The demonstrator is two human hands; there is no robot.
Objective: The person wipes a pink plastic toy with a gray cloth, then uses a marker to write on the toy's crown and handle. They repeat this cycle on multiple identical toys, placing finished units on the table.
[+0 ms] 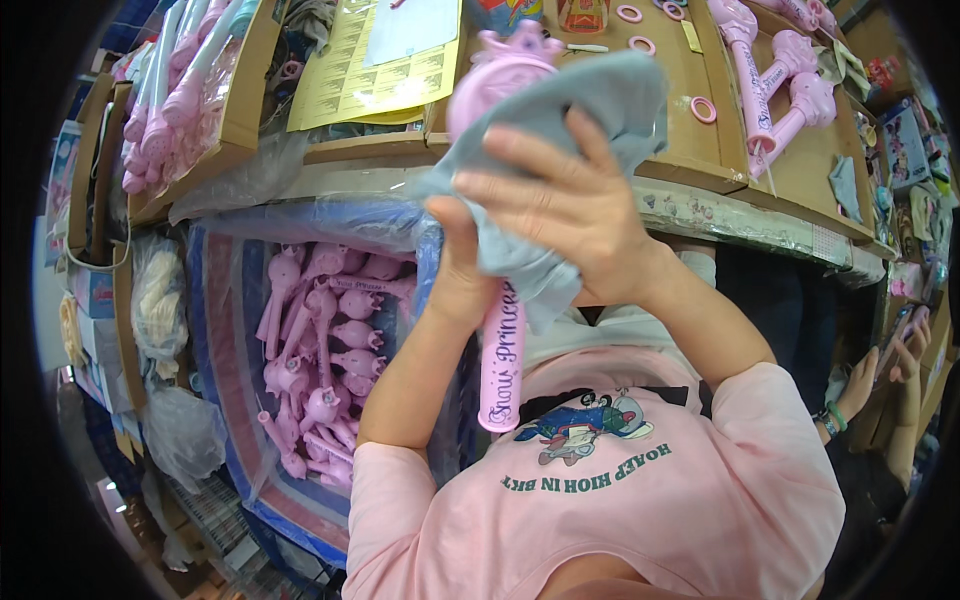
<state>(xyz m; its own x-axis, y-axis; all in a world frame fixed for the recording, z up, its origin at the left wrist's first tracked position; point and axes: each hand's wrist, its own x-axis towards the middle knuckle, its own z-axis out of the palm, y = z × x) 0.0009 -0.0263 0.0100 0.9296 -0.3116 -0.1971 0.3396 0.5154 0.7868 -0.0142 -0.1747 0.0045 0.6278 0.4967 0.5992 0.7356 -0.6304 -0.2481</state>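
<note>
A pink toy wand [500, 375] with a crown-topped round head is held upright in front of my chest, its lettered handle pointing down toward me. My left hand [462, 272] is closed around the wand just below its head, partly hidden by cloth. With my right hand [575, 205] I hold a grey-blue cloth [622, 95] against the wand's head, fingers stretched across the fabric. The cloth covers much of the head's right side and drapes down over the upper handle.
Left of me, a blue-and-red striped bag [215, 340] holds many pink wands. Ahead, a cardboard tray [690, 150] carries pink rings, and more wands [790, 95] lie at right. Yellow label sheets [345, 75] lie at left. Another person's hand [855, 395] holds a phone at far right.
</note>
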